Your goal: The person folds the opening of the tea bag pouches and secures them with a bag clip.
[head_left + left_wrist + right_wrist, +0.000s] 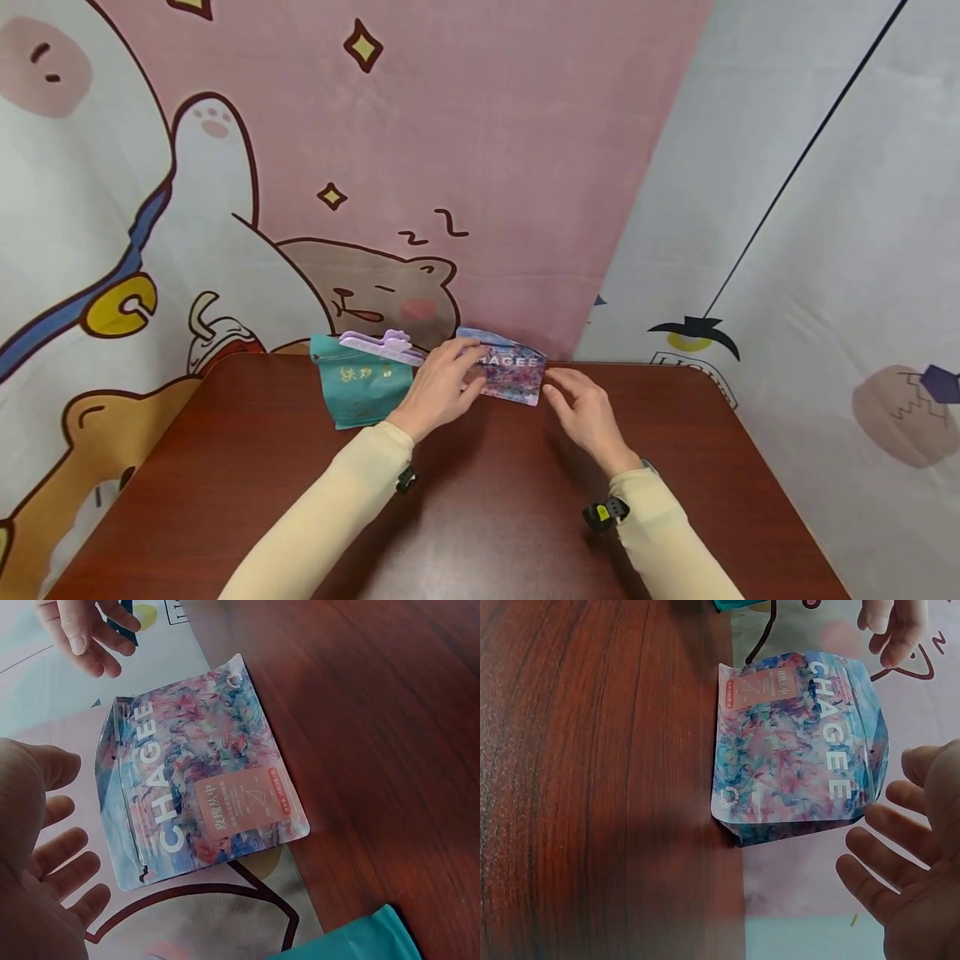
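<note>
A blue, pink and purple patterned pouch point(517, 379) lettered CHAGEE stands at the table's far edge. My left hand point(438, 385) is by its left side, fingers spread and bent a little; the left wrist view point(45, 847) shows a gap between this hand and the pouch point(210, 765). At the pouch's right side is my right hand point(592, 417), its fingers loosely extended near the top corner of the pouch point(795, 750) in the right wrist view; whether they touch it I cannot tell. Neither hand holds anything.
Left of the patterned pouch is a teal pouch point(360, 392) with gold characters, and a lilac clip point(382, 346) lies across its top. A cartoon-printed cloth point(525, 167) hangs behind the dark red-brown table point(487, 517).
</note>
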{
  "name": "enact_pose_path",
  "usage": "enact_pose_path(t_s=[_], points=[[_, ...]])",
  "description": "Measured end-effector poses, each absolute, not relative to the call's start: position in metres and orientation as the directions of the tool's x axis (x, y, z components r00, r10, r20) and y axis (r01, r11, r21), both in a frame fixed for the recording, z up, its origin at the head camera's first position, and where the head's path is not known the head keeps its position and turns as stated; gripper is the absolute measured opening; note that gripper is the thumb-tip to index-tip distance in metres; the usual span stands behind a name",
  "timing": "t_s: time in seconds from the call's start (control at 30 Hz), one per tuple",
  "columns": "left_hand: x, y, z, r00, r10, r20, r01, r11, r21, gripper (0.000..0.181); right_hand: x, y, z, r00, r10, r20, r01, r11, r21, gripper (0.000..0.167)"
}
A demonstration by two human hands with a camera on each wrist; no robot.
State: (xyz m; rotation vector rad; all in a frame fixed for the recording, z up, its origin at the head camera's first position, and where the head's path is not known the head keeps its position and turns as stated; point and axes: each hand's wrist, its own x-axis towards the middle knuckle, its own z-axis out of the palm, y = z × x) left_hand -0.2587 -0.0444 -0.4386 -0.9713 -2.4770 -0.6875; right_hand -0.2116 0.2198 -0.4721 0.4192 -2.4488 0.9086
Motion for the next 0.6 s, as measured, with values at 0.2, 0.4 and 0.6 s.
enact_pose_path(t_s=[0.2, 0.4, 0.6], points=[[-0.264, -0.039, -0.437, -0.697, 0.497, 0.517, 0.695, 0.644, 0.319, 0.038, -0.216, 0.221, -0.473, -0.840, -0.096, 0.535, -0.423, 0.733, -0.533, 0.033], [-0.269, -0.036, -0.437, -0.695, 0.490, 0.526, 0.692, 0.655, 0.304, 0.040, -0.219, 0.224, -0.472, -0.863, -0.076, 0.500, -0.386, 0.738, -0.554, 0.034], [-0.274, -0.029, -0.436, -0.684, 0.496, 0.536, 0.690, 0.679, 0.252, 0.041, -0.224, 0.224, -0.472, -0.869, -0.070, 0.489, -0.374, 0.740, -0.559, 0.035]])
